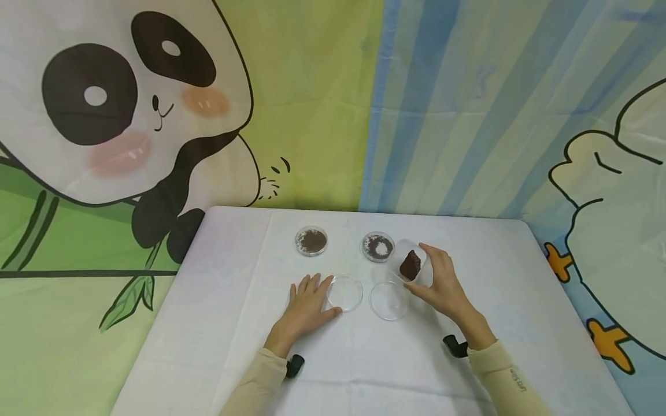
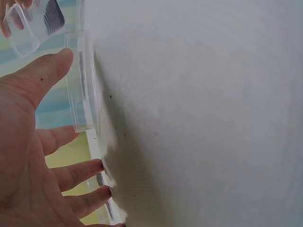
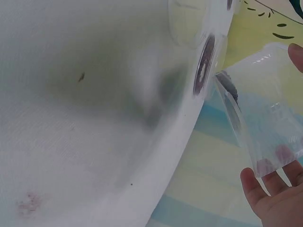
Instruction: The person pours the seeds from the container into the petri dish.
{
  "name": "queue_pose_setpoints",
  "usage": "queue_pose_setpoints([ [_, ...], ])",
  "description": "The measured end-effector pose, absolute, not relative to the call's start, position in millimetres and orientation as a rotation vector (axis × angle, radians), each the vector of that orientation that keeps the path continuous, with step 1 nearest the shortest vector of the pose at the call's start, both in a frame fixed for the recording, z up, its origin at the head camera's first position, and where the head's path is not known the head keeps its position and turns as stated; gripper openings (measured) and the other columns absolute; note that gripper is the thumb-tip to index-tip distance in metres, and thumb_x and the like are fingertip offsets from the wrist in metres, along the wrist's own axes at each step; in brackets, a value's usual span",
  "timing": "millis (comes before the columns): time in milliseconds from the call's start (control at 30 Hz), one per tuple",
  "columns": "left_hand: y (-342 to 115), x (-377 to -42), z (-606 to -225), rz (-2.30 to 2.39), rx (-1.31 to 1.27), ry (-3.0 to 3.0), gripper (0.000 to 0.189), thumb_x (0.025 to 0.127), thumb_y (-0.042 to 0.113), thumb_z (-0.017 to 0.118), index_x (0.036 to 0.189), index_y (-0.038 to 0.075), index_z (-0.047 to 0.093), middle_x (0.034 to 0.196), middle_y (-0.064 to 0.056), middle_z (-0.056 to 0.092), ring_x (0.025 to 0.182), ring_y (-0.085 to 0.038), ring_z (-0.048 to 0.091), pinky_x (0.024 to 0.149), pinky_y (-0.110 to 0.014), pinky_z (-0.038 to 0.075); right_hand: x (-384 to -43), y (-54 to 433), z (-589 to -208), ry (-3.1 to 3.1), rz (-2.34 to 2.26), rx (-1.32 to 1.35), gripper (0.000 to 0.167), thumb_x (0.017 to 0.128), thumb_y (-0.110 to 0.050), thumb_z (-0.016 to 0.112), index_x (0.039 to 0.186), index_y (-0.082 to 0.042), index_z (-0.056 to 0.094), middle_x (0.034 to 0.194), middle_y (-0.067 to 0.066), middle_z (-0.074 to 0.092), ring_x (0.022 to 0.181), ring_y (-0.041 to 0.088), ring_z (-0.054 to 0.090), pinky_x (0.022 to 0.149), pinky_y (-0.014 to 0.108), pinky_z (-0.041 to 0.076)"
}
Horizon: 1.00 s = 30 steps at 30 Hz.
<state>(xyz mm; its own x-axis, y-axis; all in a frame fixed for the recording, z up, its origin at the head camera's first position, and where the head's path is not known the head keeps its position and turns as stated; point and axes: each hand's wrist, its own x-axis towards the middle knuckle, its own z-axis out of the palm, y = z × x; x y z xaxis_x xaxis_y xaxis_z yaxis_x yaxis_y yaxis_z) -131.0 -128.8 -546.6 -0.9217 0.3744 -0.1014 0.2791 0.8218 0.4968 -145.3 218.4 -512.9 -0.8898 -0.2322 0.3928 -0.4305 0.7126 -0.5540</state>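
My right hand [image 1: 442, 286] grips a clear plastic box [image 1: 396, 271] between thumb and fingers. Dark brown, soil-like material [image 1: 410, 265] lies in the box. In the right wrist view the box [image 3: 270, 94] is tilted above the table, its dark contents gathered at one edge. Next to it is a round dish [image 1: 378, 247] of dark crumbs with a pale patch in the middle. My left hand [image 1: 308, 309] rests on the table with fingers spread. Its thumb and index finger touch the rim of a clear round dish [image 1: 345, 292], also seen in the left wrist view [image 2: 81, 85].
Another clear round dish or lid [image 1: 388, 301] lies between my hands. Further back on the left stands a dish of brown material [image 1: 312, 241] with white specks along its side. All sit on a white-covered table [image 1: 208, 323] before a cartoon-printed cloth backdrop [image 1: 312, 115].
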Motion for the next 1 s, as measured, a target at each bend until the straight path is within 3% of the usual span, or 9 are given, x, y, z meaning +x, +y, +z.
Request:
queue_pose_setpoints([
  [167, -128, -131, -546, 0.726, 0.514, 2.815, 0.08, 0.091, 0.053, 0.069, 0.155, 0.015, 0.038, 0.157, -0.021, 0.031, 0.146, -0.047, 0.019, 0.111, -0.071, 0.011, -141, 208, -509, -2.66, 0.927, 0.57, 0.101, 0.07, -0.017, 0.092, 0.152, -0.007, 0.034, 0.142, 0.025, 0.038, 0.13, 0.043, 0.035, 0.098, 0.063, 0.04],
  [667, -128, -129, -543, 0.724, 0.503, 2.818, 0.079, 0.091, 0.052, 0.068, 0.154, 0.015, 0.038, 0.157, -0.021, 0.032, 0.146, -0.046, 0.02, 0.111, -0.07, 0.012, -144, 180, -513, -2.528, 0.699, 0.902, 0.105, 0.064, -0.016, 0.095, 0.15, -0.001, 0.038, 0.136, 0.025, 0.045, 0.124, 0.043, 0.044, 0.098, 0.055, 0.042],
  [1000, -128, -129, -543, 0.721, 0.498, 2.83, 0.08, 0.091, 0.053, 0.068, 0.154, 0.015, 0.039, 0.156, -0.021, 0.033, 0.145, -0.046, 0.021, 0.111, -0.07, 0.013, -146, 165, -508, -2.531, 0.515, 0.97, 0.1, 0.065, -0.023, 0.095, 0.148, -0.004, 0.043, 0.137, 0.023, 0.045, 0.126, 0.042, 0.044, 0.1, 0.058, 0.041],
])
